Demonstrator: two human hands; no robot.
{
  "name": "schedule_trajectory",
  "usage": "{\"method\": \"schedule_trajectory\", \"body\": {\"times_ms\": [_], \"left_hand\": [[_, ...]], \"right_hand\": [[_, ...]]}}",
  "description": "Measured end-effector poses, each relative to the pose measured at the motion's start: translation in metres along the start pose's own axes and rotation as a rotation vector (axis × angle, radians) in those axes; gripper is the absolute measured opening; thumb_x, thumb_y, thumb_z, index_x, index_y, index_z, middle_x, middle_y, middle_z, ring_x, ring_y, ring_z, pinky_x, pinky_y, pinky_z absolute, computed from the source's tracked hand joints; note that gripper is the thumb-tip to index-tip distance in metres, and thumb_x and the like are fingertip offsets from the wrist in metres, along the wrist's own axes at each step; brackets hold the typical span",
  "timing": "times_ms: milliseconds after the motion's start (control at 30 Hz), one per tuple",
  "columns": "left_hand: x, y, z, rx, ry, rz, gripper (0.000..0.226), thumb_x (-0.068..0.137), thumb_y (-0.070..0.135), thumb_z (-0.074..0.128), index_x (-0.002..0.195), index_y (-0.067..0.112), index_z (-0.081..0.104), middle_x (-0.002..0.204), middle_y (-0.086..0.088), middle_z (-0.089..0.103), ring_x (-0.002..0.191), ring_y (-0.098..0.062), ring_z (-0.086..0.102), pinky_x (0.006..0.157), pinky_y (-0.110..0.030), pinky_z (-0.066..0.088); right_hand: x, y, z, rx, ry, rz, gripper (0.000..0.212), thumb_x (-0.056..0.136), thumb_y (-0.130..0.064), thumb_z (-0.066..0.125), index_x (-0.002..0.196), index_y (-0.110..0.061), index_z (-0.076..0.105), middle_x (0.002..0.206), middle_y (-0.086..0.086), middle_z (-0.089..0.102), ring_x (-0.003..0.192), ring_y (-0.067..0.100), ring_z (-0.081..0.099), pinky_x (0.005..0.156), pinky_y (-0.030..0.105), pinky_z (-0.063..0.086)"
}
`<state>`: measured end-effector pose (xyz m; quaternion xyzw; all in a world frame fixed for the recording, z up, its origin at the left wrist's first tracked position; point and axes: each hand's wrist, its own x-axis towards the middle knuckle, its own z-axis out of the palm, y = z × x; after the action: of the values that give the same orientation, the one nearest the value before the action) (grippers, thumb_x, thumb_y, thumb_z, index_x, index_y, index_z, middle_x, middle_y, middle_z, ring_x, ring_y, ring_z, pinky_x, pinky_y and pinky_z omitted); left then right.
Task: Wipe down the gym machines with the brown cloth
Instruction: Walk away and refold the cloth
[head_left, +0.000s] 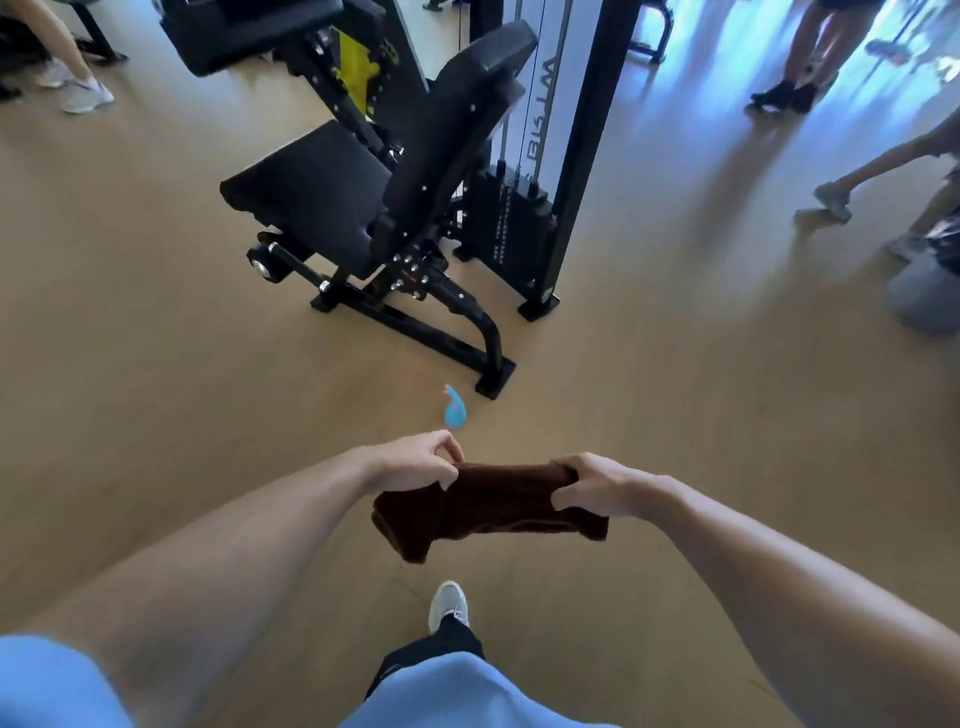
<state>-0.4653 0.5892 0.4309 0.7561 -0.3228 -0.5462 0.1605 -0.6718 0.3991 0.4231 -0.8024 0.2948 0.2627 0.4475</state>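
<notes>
Black steel-framed gym machine with matte padded seat on smooth tan floor; nearer, the plush brown cloth — folded, sagging — stretched in mid-air between left hand and right hand, both pinching its upper edge.

fuzzy brown cloth, matt padded seat, glossy wood floor

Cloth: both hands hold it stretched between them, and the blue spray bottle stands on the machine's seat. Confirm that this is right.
Not quite. Both hands, left and right, do hold the cloth, but the bottle stands on the floor near the machine's foot, not on the seat, as the head view shows.
</notes>
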Motion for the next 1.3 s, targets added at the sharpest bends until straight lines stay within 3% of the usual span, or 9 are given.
{"method": "schedule_trajectory", "body": {"times_ms": [167,233,333,433,667,900,1000,1133,1300], "left_hand": [[0.094,0.057,-0.079,-0.013,0.075,0.046,0.019,0.083,0.024,0.05,0.092,0.031,0.065,0.106,-0.005,0.065,0.104,-0.026,0.06,0.085,-0.037,0.045],[0.126,0.074,-0.098,0.019,0.056,0.044,0.017,0.088,0.044,0.057,0.089,0.032,0.069,0.101,0.0,0.068,0.1,-0.02,0.064,0.084,-0.034,0.048],[0.177,0.093,-0.116,0.087,-0.047,-0.011,0.044,0.062,0.061,0.081,0.096,0.034,0.071,0.096,0.007,0.075,0.089,-0.009,0.071,0.086,-0.035,0.06],[0.228,0.11,-0.131,0.146,-0.011,-0.097,0.049,0.056,0.055,0.08,0.099,0.033,0.07,0.1,0.009,0.074,0.094,-0.011,0.071,0.089,-0.038,0.059],[0.312,0.158,-0.165,-0.564,0.253,-0.2,0.029,0.077,0.022,0.076,0.104,0.011,0.07,0.095,-0.007,0.078,0.092,-0.028,0.073,0.075,-0.032,0.056],[0.38,0.171,-0.187,-1.014,0.588,-0.278,0.047,0.078,0.008,0.078,0.116,0.028,0.058,0.096,-0.006,0.07,0.078,-0.021,0.064,0.06,-0.028,0.049],[0.409,0.163,-0.204,-1.115,0.678,-0.308,0.035,0.077,0.0,0.078,0.107,0.017,0.068,0.092,-0.006,0.071,0.086,-0.024,0.065,0.068,-0.029,0.053],[0.44,0.151,-0.224,-1.107,0.64,-0.367,0.025,0.083,0.015,0.08,0.106,0.01,0.073,0.095,-0.009,0.079,0.082,-0.024,0.074,0.073,-0.032,0.058],[0.474,0.146,-0.241,-0.919,0.798,-0.505,0.016,0.089,0.03,0.074,0.099,0.017,0.074,0.09,-0.002,0.075,0.073,-0.013,0.068,0.056,-0.022,0.048]], "right_hand": [[0.069,0.005,-0.121,0.383,0.028,0.053,0.024,0.09,-0.012,0.065,0.113,-0.013,0.063,0.096,0.005,0.068,0.087,0.02,0.066,0.07,0.03,0.051],[0.095,0.01,-0.161,0.408,0.046,0.069,0.014,0.09,-0.013,0.064,0.103,-0.012,0.069,0.091,0.005,0.07,0.085,0.021,0.068,0.074,0.031,0.05],[0.146,0.017,-0.229,0.442,0.043,0.103,0.01,0.091,-0.013,0.065,0.088,-0.014,0.074,0.087,0.006,0.075,0.083,0.023,0.07,0.078,0.033,0.052],[0.198,0.03,-0.295,0.409,-0.068,0.182,0.019,0.092,-0.024,0.074,0.105,-0.01,0.077,0.103,0.008,0.079,0.101,0.026,0.075,0.097,0.04,0.058],[0.29,0.035,-0.433,0.29,-0.282,0.123,0.056,0.074,-0.044,0.084,0.117,-0.01,0.072,0.112,0.005,0.078,0.111,0.022,0.071,0.102,0.037,0.055],[0.397,0.021,-0.504,0.149,-0.522,0.118,0.041,0.084,-0.007,0.081,0.122,-0.019,0.071,0.123,0.003,0.074,0.121,0.026,0.063,0.105,0.04,0.051],[0.437,0.011,-0.511,0.099,-0.449,0.126,0.034,0.087,-0.006,0.079,0.115,-0.024,0.072,0.12,0.002,0.074,0.112,0.021,0.066,0.089,0.033,0.057],[0.501,0.011,-0.507,0.016,-0.178,0.161,0.049,0.077,-0.019,0.088,0.123,-0.021,0.071,0.111,0.003,0.075,0.102,0.024,0.07,0.09,0.041,0.061],[0.555,0.011,-0.501,-0.045,-0.021,0.131,0.045,0.078,-0.029,0.089,0.115,-0.013,0.069,0.102,0.003,0.072,0.091,0.02,0.067,0.071,0.028,0.05]]}}
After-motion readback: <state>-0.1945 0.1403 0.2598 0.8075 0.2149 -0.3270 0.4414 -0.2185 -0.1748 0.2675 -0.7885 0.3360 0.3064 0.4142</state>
